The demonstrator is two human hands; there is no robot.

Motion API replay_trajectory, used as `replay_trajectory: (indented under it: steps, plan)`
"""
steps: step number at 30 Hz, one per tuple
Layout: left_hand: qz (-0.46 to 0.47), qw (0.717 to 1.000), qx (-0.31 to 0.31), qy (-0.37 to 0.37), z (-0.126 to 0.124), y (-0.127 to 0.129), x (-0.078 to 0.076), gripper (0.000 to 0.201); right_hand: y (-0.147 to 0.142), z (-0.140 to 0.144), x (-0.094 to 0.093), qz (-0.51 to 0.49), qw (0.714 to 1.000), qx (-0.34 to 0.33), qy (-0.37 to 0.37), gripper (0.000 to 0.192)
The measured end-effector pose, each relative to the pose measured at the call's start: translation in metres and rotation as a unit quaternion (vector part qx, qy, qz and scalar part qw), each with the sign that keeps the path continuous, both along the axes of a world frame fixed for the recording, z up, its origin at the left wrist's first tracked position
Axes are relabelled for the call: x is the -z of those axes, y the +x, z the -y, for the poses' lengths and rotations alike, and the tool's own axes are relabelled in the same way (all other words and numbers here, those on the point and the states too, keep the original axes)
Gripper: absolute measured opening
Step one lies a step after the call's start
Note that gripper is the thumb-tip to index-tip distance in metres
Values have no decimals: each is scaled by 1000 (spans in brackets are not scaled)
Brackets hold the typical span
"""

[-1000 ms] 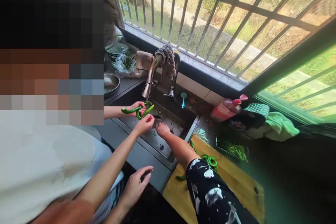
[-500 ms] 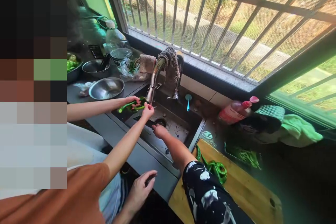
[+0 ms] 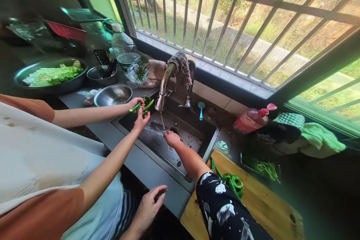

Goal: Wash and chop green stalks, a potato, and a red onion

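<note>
At the sink (image 3: 165,165), my right hand (image 3: 172,138) is closed round what looks like a knife (image 3: 157,126); its handle is hidden in my fingers. Running water from the faucet (image 3: 161,102) falls onto the blade. My left hand (image 3: 149,208) hangs in front of the counter edge, fingers loosely bent and thumb apart, with nothing in it. Beside me on the left, a co-worker's two hands (image 3: 140,116) hold several green peppers (image 3: 146,107) over the left side of the sink.
A cutting board (image 3: 261,206) with green peppers (image 3: 233,184) lies right of the sink, near a tray of cut green strips (image 3: 266,170). Steel bowls (image 3: 112,95) and a basin of leafy greens (image 3: 22,78) stand left. A pink bottle (image 3: 250,120) stands by the barred window.
The co-worker's hands and peppers have moved left, away from the faucet. Water now runs visibly onto the blade in my right hand, which has tilted. My left hand has barely moved.
</note>
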State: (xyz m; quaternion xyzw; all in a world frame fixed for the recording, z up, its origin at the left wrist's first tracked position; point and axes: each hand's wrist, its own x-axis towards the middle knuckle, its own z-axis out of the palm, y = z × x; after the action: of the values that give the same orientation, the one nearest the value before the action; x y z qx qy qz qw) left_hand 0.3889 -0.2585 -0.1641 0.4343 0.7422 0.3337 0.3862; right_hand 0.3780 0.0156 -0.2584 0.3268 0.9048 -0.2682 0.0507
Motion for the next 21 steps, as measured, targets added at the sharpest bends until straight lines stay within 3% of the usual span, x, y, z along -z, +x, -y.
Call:
replay_trajectory:
  steps: [4,7,11,15,19,21]
  plan:
    - [0,1000,-3,-4,4,-2,1,32,-4,-3,7,-51,990,99,-82,26]
    - [11,1000,-6,-11,6,-4,1,32,-9,-5,11,-99,962,187,-171,24]
    - [29,999,-13,-17,5,-4,-4,30,-21,-5,15,-162,890,274,-328,20]
    - [35,999,-16,-12,1,-4,-7,30,-19,0,19,-206,802,316,-463,13]
    - [32,999,-15,-3,1,-6,-5,29,0,6,24,-234,726,337,-552,2]
    - [25,1000,-11,-1,2,-8,-2,29,5,5,26,-245,700,343,-576,10]
